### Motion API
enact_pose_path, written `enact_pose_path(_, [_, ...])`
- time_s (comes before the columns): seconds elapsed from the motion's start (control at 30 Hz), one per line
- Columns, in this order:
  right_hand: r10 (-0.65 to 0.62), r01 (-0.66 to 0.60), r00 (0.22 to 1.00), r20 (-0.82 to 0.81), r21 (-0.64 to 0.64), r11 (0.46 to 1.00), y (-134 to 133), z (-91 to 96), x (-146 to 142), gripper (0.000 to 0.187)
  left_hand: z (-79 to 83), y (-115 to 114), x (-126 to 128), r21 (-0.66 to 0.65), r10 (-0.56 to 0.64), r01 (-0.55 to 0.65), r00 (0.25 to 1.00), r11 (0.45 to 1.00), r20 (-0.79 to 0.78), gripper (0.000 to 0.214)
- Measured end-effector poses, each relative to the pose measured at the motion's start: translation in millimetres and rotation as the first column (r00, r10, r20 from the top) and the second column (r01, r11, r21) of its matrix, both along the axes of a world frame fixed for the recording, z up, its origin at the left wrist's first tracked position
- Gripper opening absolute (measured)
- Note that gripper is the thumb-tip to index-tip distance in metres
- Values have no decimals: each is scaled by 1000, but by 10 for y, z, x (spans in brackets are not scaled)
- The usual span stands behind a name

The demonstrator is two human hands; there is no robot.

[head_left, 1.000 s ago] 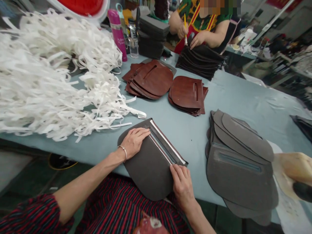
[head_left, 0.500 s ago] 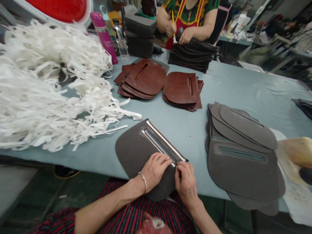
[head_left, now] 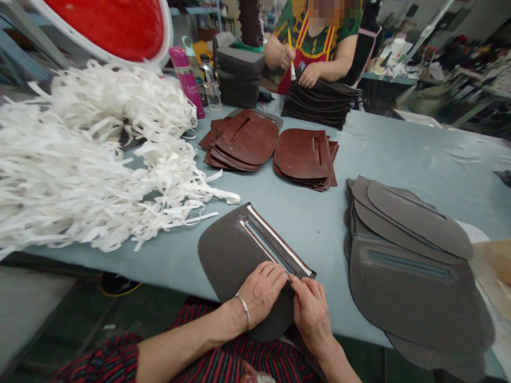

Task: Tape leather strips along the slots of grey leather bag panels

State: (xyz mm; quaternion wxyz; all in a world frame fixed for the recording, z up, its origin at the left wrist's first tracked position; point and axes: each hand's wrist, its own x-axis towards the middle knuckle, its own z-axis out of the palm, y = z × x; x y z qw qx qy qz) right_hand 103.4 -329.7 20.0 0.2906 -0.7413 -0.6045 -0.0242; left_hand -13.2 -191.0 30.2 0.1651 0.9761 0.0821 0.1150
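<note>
The dark grey panel (head_left: 227, 250) was laid slantwise at the near edge of the table (head_left: 331, 213), its slot (head_left: 265, 242) flanked by white strips (head_left: 279, 240). It was pressed by the left hand (head_left: 263, 290) (ringed at the wrist by a bracelet (head_left: 244, 308)), its fingers extended, unclenched. The slot's near end was touched by the right hand (head_left: 312, 303), fingers bent; whether anything was pinched could not be told. Beyond, brown pieces (head_left: 249, 141) were stacked.

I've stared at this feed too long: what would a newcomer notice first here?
A tangle of white strips covers the left of the table, with a bright red, white-rimmed object behind it. At the near edge, the left hand and right hand rest on a dark grey slotted piece.
</note>
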Motion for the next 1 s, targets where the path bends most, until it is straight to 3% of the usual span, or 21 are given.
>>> enact_pose_path(0.1, [34,-34,999,27,2,999,-10,-43,19,25,65,86,-69,-9,-29,29,999,1000,-44,40])
enact_pose_path(0.2, [60,-63,996,70,38,997,-6,-108,50,22,136,330,-204,11,-62,63,994,998,-86,59])
enact_pose_path(0.4, [89,-102,987,133,97,990,53,-129,75,22,150,1054,-361,115,255,-243,961,963,-109,59])
enact_pose_path(0.5, [84,-100,985,152,106,989,76,-101,84,23,138,1227,-327,139,286,-271,953,953,-98,52])
enact_pose_path(0.63, [67,-87,980,185,99,991,80,-97,103,27,133,1245,-288,116,224,-213,970,970,-90,45])
enact_pose_path(0.83, [89,-108,979,184,99,989,80,-91,97,27,88,1282,-256,94,233,-228,971,969,-52,41])
enact_pose_path(1.0, [123,-138,979,161,85,987,293,30,178,18,200,1042,-320,34,364,-363,930,931,-45,53])
